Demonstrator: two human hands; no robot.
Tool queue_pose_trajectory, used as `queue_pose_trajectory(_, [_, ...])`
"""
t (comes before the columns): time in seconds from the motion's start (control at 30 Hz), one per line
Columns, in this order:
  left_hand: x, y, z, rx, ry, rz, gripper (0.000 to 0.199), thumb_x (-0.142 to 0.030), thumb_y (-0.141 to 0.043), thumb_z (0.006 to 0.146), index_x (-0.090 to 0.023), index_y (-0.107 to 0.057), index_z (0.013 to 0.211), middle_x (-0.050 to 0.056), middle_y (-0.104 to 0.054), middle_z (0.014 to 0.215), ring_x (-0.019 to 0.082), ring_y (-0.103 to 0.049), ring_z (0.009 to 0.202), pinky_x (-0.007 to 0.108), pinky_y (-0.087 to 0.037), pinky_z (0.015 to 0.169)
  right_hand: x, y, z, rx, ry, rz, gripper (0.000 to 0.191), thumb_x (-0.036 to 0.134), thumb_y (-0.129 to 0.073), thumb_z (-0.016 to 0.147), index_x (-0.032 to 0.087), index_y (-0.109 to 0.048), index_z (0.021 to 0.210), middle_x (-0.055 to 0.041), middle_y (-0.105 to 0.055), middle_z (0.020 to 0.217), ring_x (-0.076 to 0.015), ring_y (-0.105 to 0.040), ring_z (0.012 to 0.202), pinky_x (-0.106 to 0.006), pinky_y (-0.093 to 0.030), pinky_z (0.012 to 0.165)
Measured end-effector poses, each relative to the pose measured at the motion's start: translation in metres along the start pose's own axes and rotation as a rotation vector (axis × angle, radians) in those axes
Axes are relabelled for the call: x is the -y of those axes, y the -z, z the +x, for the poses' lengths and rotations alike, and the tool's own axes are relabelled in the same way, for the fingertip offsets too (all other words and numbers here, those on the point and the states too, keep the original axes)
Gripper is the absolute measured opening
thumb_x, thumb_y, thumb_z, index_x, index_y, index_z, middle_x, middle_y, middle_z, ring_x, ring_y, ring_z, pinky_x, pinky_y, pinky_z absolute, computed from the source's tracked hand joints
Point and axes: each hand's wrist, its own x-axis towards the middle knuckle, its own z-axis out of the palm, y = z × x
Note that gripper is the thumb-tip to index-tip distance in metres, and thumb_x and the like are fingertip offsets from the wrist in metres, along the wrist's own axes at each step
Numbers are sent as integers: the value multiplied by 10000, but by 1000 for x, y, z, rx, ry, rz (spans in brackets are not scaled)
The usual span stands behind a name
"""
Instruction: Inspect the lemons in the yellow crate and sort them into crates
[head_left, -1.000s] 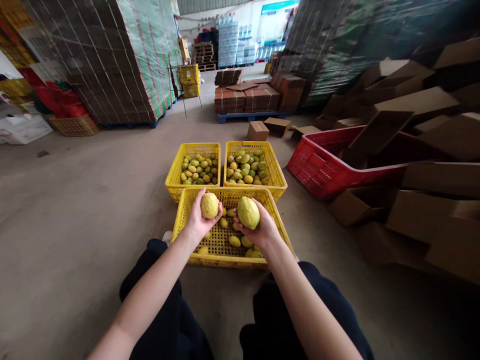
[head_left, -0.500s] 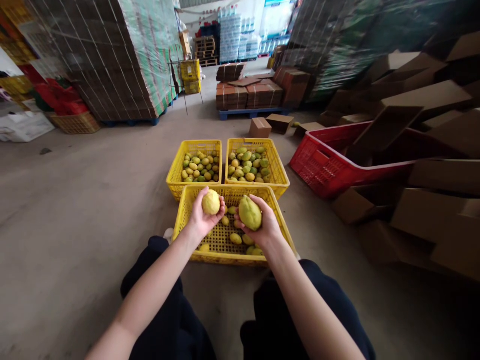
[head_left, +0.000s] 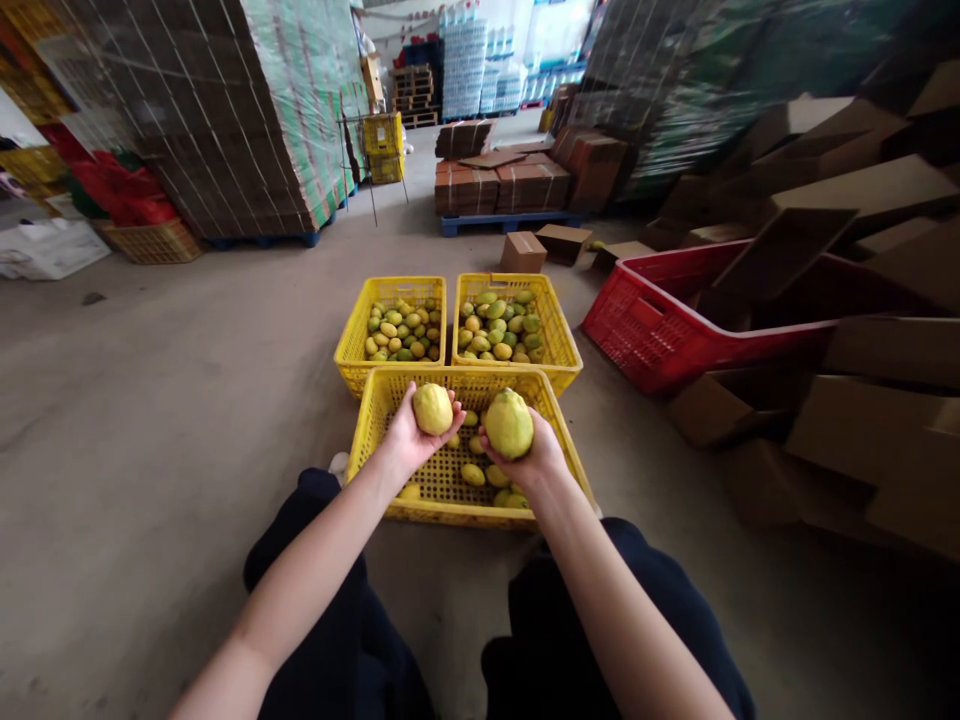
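Observation:
A small pale yellow lemon (head_left: 433, 409) rests in my left hand (head_left: 411, 444), whose fingers curl round it from beneath. My right hand (head_left: 541, 462) cups a larger, greenish-yellow lemon (head_left: 509, 424) with a bumpy skin. Both hands are above the near yellow crate (head_left: 465, 515), a little apart from each other. Several lemons (head_left: 472, 474) lie loose on the perforated bottom of that crate, mostly toward its right side. My hands and forearms hide part of the inside.
Two yellow crates, left (head_left: 352, 335) and right (head_left: 564, 345), stand just beyond, holding many green and yellow lemons. To the right are a red crate (head_left: 637, 325) and heaped cardboard boxes (head_left: 862, 430). Flattened cartons (head_left: 532, 188) are stacked on a blue pallet (head_left: 510, 222) farther back.
The lemon in my right hand has turned and now sits more upright on my palm. My left hand has tilted and moved slightly right with its lemon.

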Motion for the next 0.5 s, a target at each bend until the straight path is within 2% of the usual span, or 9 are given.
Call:
queue_pose_trajectory(0.1, [0, -2, -2, -16, -74, 58, 222, -350, -596, 835, -129, -589, 858, 62, -617, 717, 163, -631, 657, 285, -581, 589, -1, -4, 0, -118, -61, 15, 184, 243, -384, 856, 210, -533, 752, -16, -590, 540, -181, -579, 478, -308, -499, 444])
queue_pose_trajectory(0.17, [-2, -3, -4, -16, -115, 75, 195, -318, -637, 806, -131, -583, 828, 54, -613, 706, 145, -619, 625, 259, -575, 569, -1, -6, -1, -172, -37, 35, 183, 234, -374, 862, 213, -520, 753, -11, -590, 556, -178, -582, 497, -315, -513, 462])
queue_pose_trajectory(0.27, [-3, -1, -4, 33, -55, 51, 270, -363, -508, 876, -109, -593, 839, 82, -627, 711, 155, -621, 617, 261, -570, 540, -3, -7, -1, -218, 28, 64, 149, 218, -397, 846, 218, -509, 748, 8, -585, 573, -164, -576, 516, -315, -529, 490])
queue_pose_trajectory(0.37, [-2, 4, 0, 31, -22, 37, 311, -269, -351, 925, -93, -602, 873, 99, -649, 738, 162, -642, 640, 262, -572, 548, -4, -5, 0, -221, 29, 89, 141, 229, -397, 839, 223, -505, 748, 19, -588, 577, -155, -571, 519, -305, -524, 497])
queue_pose_trajectory(0.43, [0, 6, 2, -4, -49, 53, 299, -243, -347, 921, -98, -606, 882, 91, -653, 738, 161, -648, 642, 267, -576, 557, -5, -4, 1, -219, -6, 102, 170, 256, -371, 849, 225, -499, 741, 16, -583, 560, -158, -562, 497, -304, -508, 479])
queue_pose_trajectory(0.5, [2, 5, 3, -49, -69, 57, 265, -287, -409, 908, -112, -601, 853, 75, -640, 701, 165, -646, 635, 281, -579, 567, -5, -4, 2, -213, -45, 95, 207, 275, -335, 853, 224, -495, 733, 3, -578, 541, -171, -557, 475, -304, -483, 450])
